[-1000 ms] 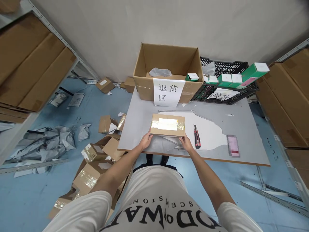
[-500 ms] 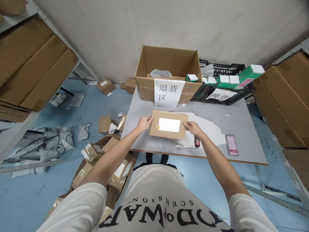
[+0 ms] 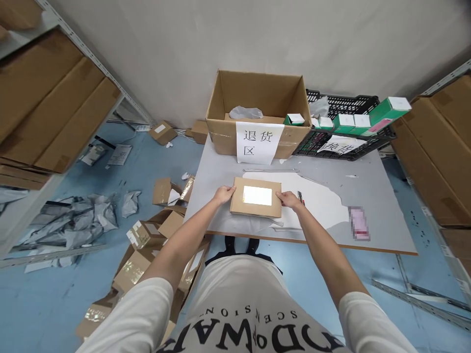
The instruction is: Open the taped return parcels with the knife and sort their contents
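A flat brown cardboard box point(image 3: 239, 207) with a white label on its top face is held between my two hands, over the near part of the table. My left hand point(image 3: 224, 194) grips its left edge, thumb on top. On the opposite edge my right hand point(image 3: 288, 199) pinches the box in the same way. Just beyond my right hand lies a utility knife point(image 3: 300, 197), partly hidden by that hand. White paper point(image 3: 324, 208) is spread on the table under the box and to its right.
A large open carton point(image 3: 222, 142) with a paper sign stands at the table's back. Beside it a black crate point(image 3: 353, 104) holds green-and-white boxes point(image 3: 344, 123). A blurred pink item point(image 3: 358, 223) lies at the right. Discarded cartons point(image 3: 147, 235) crowd the floor at my left.
The box has come down slightly toward the table and sits flatter, with both hands still on its sides. My right hand has moved over part of the knife.
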A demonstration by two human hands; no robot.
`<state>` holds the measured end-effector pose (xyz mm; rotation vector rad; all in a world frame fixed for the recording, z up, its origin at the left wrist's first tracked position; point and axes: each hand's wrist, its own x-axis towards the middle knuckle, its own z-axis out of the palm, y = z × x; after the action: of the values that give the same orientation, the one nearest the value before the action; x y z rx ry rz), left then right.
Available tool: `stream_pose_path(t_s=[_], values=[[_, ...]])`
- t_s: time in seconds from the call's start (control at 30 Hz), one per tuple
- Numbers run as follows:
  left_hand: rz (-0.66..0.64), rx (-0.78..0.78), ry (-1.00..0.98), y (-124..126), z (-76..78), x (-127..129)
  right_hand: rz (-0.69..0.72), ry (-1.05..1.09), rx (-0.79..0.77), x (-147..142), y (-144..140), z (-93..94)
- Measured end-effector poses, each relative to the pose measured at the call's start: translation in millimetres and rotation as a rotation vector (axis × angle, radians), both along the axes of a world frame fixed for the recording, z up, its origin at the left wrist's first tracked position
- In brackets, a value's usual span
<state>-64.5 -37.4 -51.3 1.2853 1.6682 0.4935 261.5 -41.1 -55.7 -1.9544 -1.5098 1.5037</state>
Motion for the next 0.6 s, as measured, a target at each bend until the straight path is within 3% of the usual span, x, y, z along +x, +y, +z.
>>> stream_pose_path(t_s=[0.2, 0.37, 0.47, 0.6], values=[[-0.001, 0.013, -0.119, -7, -6.2, -3, -0.092, -0.004, 0.019, 0, -9, -5.8], [-0.026, 0.074, -0.297, -39, -19.6, -18, -0.237, 0.187, 0.164, 7, -50, -22.9], [-0.104, 0.11, -0.247, -71, -33.6, -26, -0.139, 0.178, 0.341, 13, -87, -40.6], [-0.231, 0.178, -0.115, -100, -49.5, -26, 0.02, 0.045, 0.375, 9, -117, -56.5]])
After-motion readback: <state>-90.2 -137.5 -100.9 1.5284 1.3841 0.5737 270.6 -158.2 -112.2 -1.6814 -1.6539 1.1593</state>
